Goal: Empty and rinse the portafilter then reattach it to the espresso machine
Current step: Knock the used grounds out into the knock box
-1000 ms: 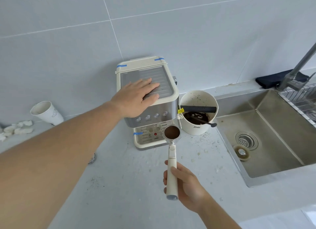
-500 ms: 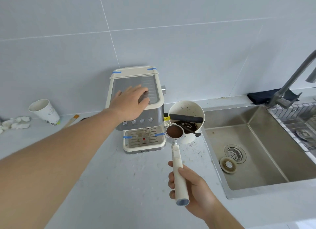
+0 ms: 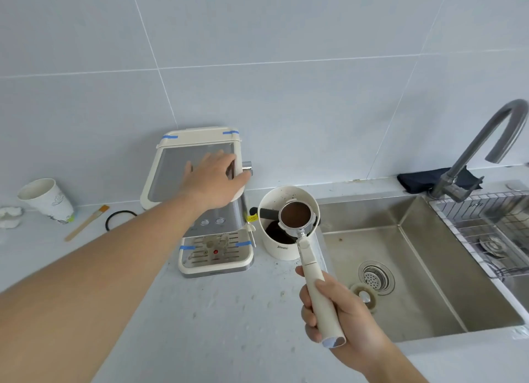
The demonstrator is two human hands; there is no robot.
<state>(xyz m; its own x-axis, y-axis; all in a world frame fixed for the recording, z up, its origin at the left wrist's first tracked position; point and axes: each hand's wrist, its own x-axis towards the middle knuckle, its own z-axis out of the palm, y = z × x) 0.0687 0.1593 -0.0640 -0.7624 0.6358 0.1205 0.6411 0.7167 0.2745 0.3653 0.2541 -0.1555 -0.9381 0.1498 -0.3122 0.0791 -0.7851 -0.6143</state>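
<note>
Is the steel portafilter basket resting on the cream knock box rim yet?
Cannot tell. The head view has the steel portafilter basket overlapping the cream knock box rim, with no visible gap or contact; the right hand holds its handle.

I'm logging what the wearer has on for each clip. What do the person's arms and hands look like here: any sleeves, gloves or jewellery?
Both arms are bare as far as the view shows: no sleeves in sight. The left hand and the right hand wear no gloves, and no rings, watch or bracelet show on the fingers or wrists in view.
</note>
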